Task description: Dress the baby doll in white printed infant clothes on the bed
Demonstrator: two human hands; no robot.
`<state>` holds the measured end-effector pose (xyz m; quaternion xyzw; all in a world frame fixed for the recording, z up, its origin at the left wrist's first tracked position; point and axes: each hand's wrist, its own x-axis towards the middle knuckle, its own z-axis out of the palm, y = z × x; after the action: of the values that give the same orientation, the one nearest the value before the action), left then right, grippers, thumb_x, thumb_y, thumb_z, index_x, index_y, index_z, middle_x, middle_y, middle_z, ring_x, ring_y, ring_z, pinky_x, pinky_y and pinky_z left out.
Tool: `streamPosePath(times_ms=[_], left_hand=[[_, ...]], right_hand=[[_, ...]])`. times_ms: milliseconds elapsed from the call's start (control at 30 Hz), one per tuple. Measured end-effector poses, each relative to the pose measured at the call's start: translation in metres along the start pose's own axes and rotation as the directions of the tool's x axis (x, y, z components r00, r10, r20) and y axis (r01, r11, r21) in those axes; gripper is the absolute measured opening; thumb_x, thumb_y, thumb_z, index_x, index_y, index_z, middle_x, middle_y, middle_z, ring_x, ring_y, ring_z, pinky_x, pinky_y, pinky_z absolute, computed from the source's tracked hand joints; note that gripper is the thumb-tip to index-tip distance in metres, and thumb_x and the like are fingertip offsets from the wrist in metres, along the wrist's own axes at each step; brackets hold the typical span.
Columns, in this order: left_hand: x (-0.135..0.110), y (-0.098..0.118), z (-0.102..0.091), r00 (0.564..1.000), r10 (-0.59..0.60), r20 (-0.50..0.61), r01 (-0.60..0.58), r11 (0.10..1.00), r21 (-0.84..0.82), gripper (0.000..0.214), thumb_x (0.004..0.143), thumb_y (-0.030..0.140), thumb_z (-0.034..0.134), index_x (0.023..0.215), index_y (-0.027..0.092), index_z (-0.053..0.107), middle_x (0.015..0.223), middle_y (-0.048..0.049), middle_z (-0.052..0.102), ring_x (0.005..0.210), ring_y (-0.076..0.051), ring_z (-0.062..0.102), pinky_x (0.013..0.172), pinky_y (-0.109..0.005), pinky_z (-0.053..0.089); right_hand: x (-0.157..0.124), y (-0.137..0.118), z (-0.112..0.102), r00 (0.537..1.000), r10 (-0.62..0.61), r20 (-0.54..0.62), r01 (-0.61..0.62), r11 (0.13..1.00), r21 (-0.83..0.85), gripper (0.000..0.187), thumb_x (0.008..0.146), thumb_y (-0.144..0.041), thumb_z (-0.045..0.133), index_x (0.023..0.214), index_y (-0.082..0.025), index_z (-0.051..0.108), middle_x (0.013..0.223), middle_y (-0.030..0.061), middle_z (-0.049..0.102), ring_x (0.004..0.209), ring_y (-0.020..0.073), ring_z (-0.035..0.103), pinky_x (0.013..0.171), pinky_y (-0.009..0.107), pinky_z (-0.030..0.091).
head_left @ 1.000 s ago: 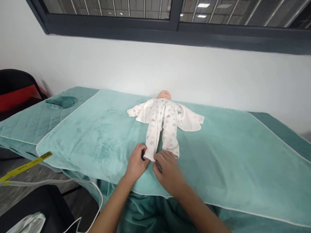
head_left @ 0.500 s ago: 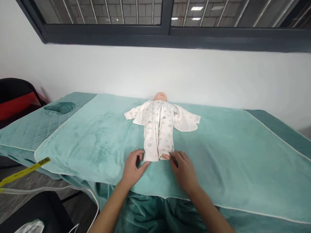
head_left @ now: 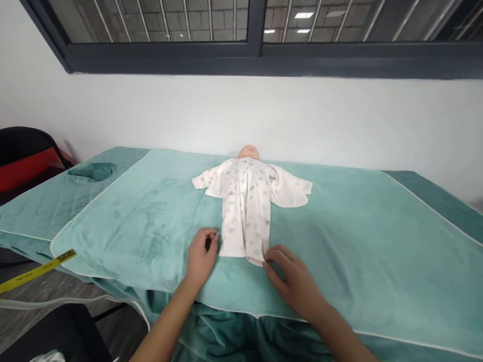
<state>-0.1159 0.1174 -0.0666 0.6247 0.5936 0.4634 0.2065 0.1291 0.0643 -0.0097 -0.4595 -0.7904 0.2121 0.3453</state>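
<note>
A baby doll (head_left: 249, 152) lies on its back in the middle of the bed, its head toward the wall. It wears a white printed baby top (head_left: 279, 185) with both sleeves spread wide, and matching baby pants (head_left: 234, 221) with the legs pointing at me. My right hand (head_left: 292, 276) pinches the hem of the right-hand pant leg between thumb and fingers; no foot shows there. Just beside the other leg's hem, my left hand (head_left: 202, 256) is loosely curled, fingertips close to the thumb, with nothing visible in it.
A green plush cover (head_left: 358, 241) spreads over the bed (head_left: 33, 206), which has a face hole (head_left: 94, 171) at the left. Behind stand a white wall and a dark-framed window (head_left: 162, 58). Black chairs (head_left: 56, 332), a yellow strap (head_left: 37, 271) and a pale cable (head_left: 75, 303) are at left.
My right hand has drawn the right-hand pant leg toward me, covering the doll's foot that showed at its hem. The left hand has come off the other hem and curled up.
</note>
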Motion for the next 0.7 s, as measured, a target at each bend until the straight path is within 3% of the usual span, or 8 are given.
streamPosePath(times_ms=[67,167,333,400,500,600,700], left_hand=[[0.018,-0.003,0.004,0.998,0.062,-0.002,-0.061,0.992,0.106,0.020,0.085,0.023,0.052,0.103,0.022,0.061,0.104,-0.0076,0.063,0.097,-0.023,0.060,0.086,-0.038,0.048],[0.050,-0.005,0.013,0.992,0.126,0.008,-0.122,0.944,0.308,0.035,0.084,0.020,0.054,0.119,0.020,0.057,0.124,-0.0136,0.059,0.117,-0.030,0.054,0.097,-0.047,0.043],[0.096,-0.005,0.032,0.969,0.196,0.153,-0.247,0.825,0.508,0.041,0.090,0.021,0.048,0.130,0.019,0.054,0.135,-0.0173,0.056,0.126,-0.035,0.048,0.097,-0.051,0.039],[0.108,-0.005,0.037,0.948,0.228,0.221,-0.314,0.768,0.558,0.041,0.091,0.020,0.045,0.131,0.018,0.054,0.138,-0.0169,0.054,0.130,-0.034,0.046,0.097,-0.050,0.039],[0.119,-0.006,0.042,0.906,0.305,0.294,-0.424,0.679,0.600,0.038,0.091,0.020,0.045,0.127,0.017,0.058,0.136,-0.0147,0.057,0.134,-0.032,0.042,0.101,-0.051,0.036],[0.121,-0.005,0.043,0.848,0.380,0.369,-0.529,0.602,0.598,0.032,0.087,0.019,0.050,0.115,0.022,0.066,0.121,-0.0109,0.066,0.133,-0.032,0.043,0.106,-0.054,0.029],[0.122,-0.002,0.045,0.832,0.412,0.371,-0.554,0.575,0.603,0.031,0.085,0.018,0.051,0.110,0.024,0.069,0.114,-0.0102,0.069,0.127,-0.033,0.048,0.103,-0.055,0.031]], right_hand=[[0.003,0.012,-0.002,0.998,0.065,-0.010,-0.064,0.997,0.052,0.009,0.096,-0.025,0.047,0.094,-0.023,0.055,0.091,0.0033,0.061,0.083,0.0167,0.059,0.075,0.030,0.049],[0.017,0.039,-0.003,0.981,0.146,-0.124,-0.144,0.989,0.031,0.014,0.096,-0.030,0.046,0.100,-0.022,0.056,0.094,0.0050,0.063,0.085,0.0183,0.060,0.079,0.033,0.050],[0.067,0.092,0.003,0.961,0.106,-0.256,-0.186,0.931,-0.313,0.029,0.089,-0.018,0.047,0.116,-0.017,0.057,0.119,0.0130,0.059,0.112,0.0277,0.054,0.094,0.043,0.046],[0.091,0.106,0.008,0.970,0.055,-0.236,-0.161,0.874,-0.459,0.036,0.086,-0.015,0.049,0.122,-0.012,0.056,0.125,0.0163,0.057,0.119,0.0301,0.049,0.099,0.044,0.042],[0.120,0.119,0.013,0.991,0.016,-0.133,-0.091,0.811,-0.578,0.031,0.088,-0.017,0.051,0.117,-0.010,0.062,0.115,0.0165,0.062,0.110,0.0283,0.052,0.099,0.041,0.040],[0.136,0.124,0.015,0.996,0.017,-0.092,-0.069,0.802,-0.594,0.022,0.090,-0.017,0.050,0.102,-0.013,0.069,0.101,0.0135,0.065,0.099,0.0258,0.055,0.095,0.038,0.040],[0.141,0.127,0.016,0.993,0.006,-0.120,-0.075,0.811,-0.580,0.026,0.090,-0.017,0.049,0.108,-0.013,0.067,0.108,0.0146,0.064,0.105,0.0266,0.053,0.096,0.038,0.039]])
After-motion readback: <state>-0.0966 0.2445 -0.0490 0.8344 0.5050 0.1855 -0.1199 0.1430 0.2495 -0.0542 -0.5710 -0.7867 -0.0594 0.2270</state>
